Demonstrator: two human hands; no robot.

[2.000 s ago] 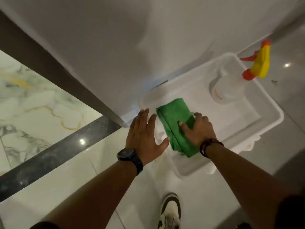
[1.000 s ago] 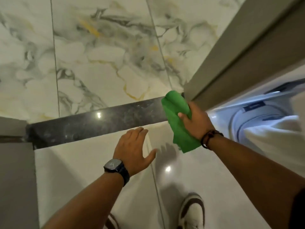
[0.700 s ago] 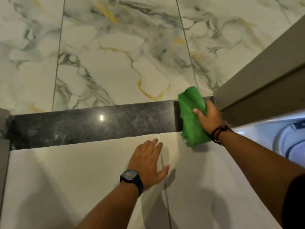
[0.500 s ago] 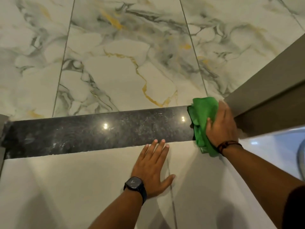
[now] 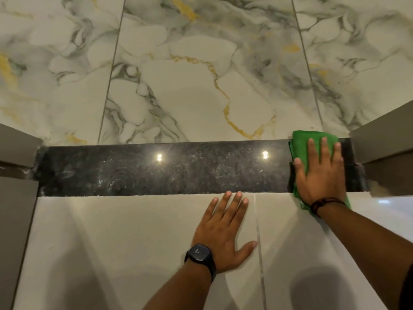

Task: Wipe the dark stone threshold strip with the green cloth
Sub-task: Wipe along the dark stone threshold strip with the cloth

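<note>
The dark stone threshold strip runs left to right across the floor between two door jambs, speckled and glossy with two light reflections. At its right end lies the folded green cloth, spanning the strip's whole width. My right hand presses flat on the cloth, fingers spread and pointing away from me. My left hand, with a black watch on the wrist, rests palm down on the plain white tile just in front of the strip, fingertips at its near edge, holding nothing.
Grey door jambs stand at the left and right ends of the strip. Beyond it lies marble-patterned tile with grey and gold veins. Plain white floor tile fills the near side.
My right hand carried the cloth from a white tray to the strip's right end and flattened onto it. My left hand settled on the white tile. The view turned toward the threshold.
</note>
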